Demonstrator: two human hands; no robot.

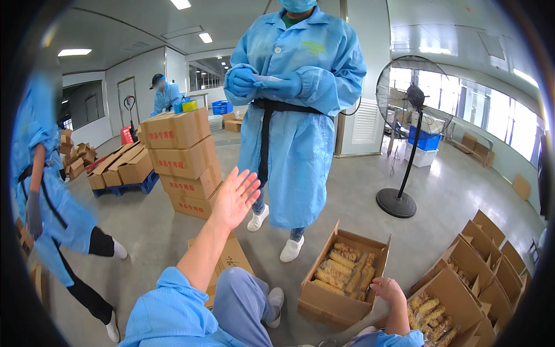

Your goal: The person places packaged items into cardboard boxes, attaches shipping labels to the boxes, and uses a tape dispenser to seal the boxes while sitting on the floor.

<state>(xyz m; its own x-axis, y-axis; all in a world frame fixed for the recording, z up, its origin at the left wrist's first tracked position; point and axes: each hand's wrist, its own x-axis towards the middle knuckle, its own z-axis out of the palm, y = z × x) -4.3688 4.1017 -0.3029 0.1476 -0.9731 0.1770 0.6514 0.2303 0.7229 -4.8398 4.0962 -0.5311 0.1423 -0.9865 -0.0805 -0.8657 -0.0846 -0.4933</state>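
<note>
My left hand [237,198] is raised in front of me, palm turned up and fingers apart, holding nothing. Low on the right, my right hand [388,290] has its fingers bent over the right rim of an open cardboard box [332,307]. Inside that box lie several clear-wrapped corn cobs [341,269]. A co-worker in a blue gown [295,150] stands facing me. Their blue-gloved hands [280,84] hold a small pale flat thing that I cannot make out. A closed carton [234,254] sits on the floor beyond my left forearm, partly hidden by it.
More open boxes [451,283] with wrapped corn crowd the right. Behind the raised hand rises a stack of sealed cartons [182,165]. A blue pallet [130,186] bears further cartons. A pedestal fan [397,202] stands back right. Another person [55,202] walks at the left.
</note>
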